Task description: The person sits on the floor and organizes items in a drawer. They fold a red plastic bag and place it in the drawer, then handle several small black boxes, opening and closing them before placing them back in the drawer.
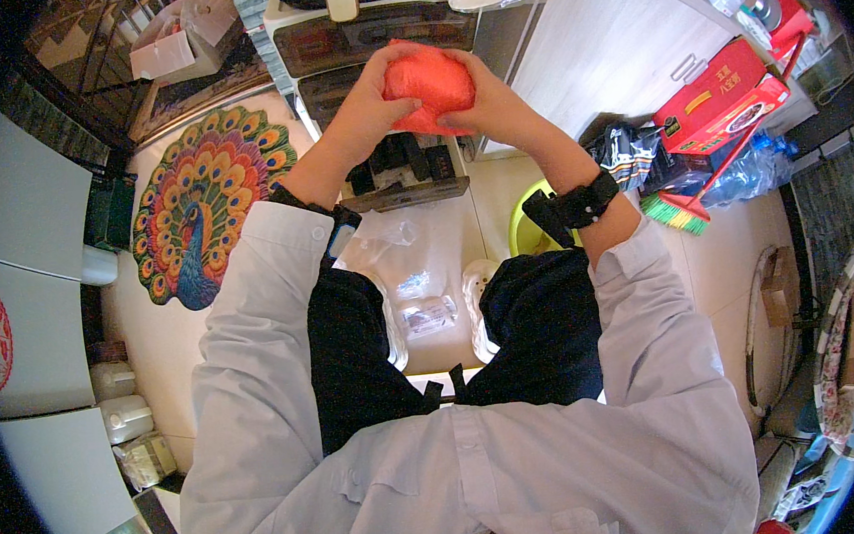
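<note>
Between both hands I hold a bundle wrapped in thin red plastic (429, 82), raised in front of a drawer unit. My left hand (377, 98) grips its left side, thumb across the near face. On the opposite side, my right hand (485, 97) has its fingers over the top and its thumb at the lower edge. What the red wrapping contains is hidden. Below the bundle, the lowest drawer (404, 167) is pulled out and has dark boxed items inside. Clear plastic packaging (412, 268) lies on the floor between my feet.
A peacock-shaped mat (212, 208) lies at left. A yellow-green bin (521, 222) stands by my right knee. Farther right are a broom (678, 209), a red carton (722, 97) and plastic bags (747, 170). White cabinets (34, 335) line the left side.
</note>
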The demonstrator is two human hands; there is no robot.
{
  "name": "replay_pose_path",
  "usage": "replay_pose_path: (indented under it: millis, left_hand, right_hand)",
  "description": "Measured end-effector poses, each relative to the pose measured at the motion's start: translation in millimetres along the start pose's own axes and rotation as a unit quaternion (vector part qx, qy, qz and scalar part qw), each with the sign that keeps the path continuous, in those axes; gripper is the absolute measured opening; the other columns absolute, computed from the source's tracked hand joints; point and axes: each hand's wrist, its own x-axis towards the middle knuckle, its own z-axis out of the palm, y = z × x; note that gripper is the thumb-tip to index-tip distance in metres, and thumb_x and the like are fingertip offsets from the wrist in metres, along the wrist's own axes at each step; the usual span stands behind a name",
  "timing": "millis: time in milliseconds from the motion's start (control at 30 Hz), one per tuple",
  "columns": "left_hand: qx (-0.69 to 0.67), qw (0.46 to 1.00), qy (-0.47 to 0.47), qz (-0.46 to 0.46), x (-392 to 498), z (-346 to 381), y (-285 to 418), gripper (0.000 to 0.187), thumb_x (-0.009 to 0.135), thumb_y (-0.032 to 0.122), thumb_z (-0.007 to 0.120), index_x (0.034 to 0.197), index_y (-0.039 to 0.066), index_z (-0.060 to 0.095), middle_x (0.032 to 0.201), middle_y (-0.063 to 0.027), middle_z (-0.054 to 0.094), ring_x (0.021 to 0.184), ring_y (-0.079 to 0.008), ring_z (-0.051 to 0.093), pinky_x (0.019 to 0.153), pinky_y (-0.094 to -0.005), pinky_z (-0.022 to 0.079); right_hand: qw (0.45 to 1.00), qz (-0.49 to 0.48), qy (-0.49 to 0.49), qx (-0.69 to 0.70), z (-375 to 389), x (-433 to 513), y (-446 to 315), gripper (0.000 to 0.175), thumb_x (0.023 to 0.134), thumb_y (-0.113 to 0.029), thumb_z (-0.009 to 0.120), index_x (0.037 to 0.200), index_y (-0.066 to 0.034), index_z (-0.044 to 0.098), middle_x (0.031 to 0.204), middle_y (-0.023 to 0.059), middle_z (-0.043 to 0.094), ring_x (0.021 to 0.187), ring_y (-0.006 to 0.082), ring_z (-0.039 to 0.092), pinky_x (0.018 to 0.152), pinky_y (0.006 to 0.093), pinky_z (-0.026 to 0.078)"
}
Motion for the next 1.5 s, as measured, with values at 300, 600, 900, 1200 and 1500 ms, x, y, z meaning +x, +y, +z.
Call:
replay_pose_path:
  millis: [300,600,900,1200,1500]
  left_hand:
    - [0.193,0.980,0.031,0.039,0.5,-4.8,-3.1,0.078,0.066,0.012,0.074,0.129,0.008,0.028,0.120,-0.0148,0.038,0.109,-0.0227,0.044,0.092,-0.0332,0.039]
    - [0.179,0.968,-0.138,-0.106,-7.4,-14.4,-1.0,0.061,0.066,0.014,0.073,0.118,0.001,0.044,0.109,-0.0084,0.053,0.094,-0.0152,0.053,0.083,-0.0288,0.044]
    - [0.037,0.980,-0.069,-0.183,4.1,-27.7,-9.2,0.045,0.074,0.015,0.067,0.113,0.002,0.048,0.100,-0.0053,0.058,0.086,-0.0137,0.057,0.077,-0.0272,0.047]
    - [-0.097,0.968,-0.023,-0.229,-0.2,-25.8,-25.7,0.035,0.078,0.010,0.063,0.110,0.004,0.048,0.095,-0.0053,0.057,0.080,-0.0147,0.057,0.075,-0.0277,0.051]
    - [-0.162,0.963,0.052,-0.209,2.0,-34.2,-44.7,0.037,0.078,0.009,0.063,0.110,0.003,0.047,0.099,-0.0075,0.056,0.086,-0.0172,0.058,0.077,-0.0288,0.050]
  right_hand:
    - [0.962,-0.075,0.066,-0.253,-5.8,-2.3,13.0,0.037,0.063,-0.022,0.071,0.093,-0.0023,0.060,0.098,0.0169,0.056,0.090,0.0283,0.054,0.078,0.0351,0.043]
    - [0.989,0.076,-0.091,-0.087,-11.3,-7.5,21.1,0.035,0.065,-0.020,0.069,0.091,0.0001,0.058,0.080,0.0100,0.060,0.074,0.0188,0.056,0.067,0.0302,0.045]
    - [0.958,0.132,-0.039,0.252,-3.5,5.9,32.4,0.034,0.076,-0.012,0.064,0.106,-0.0006,0.052,0.093,0.0050,0.060,0.079,0.0124,0.056,0.066,0.0243,0.047]
    - [0.934,0.137,0.009,0.329,15.7,13.6,41.3,0.030,0.077,-0.007,0.061,0.106,0.0004,0.053,0.090,0.0054,0.060,0.073,0.0136,0.057,0.065,0.0255,0.048]
    - [0.881,0.195,0.037,0.430,28.6,18.8,43.1,0.030,0.080,-0.009,0.060,0.106,0.0024,0.050,0.097,0.0064,0.058,0.082,0.0136,0.057,0.069,0.0246,0.048]
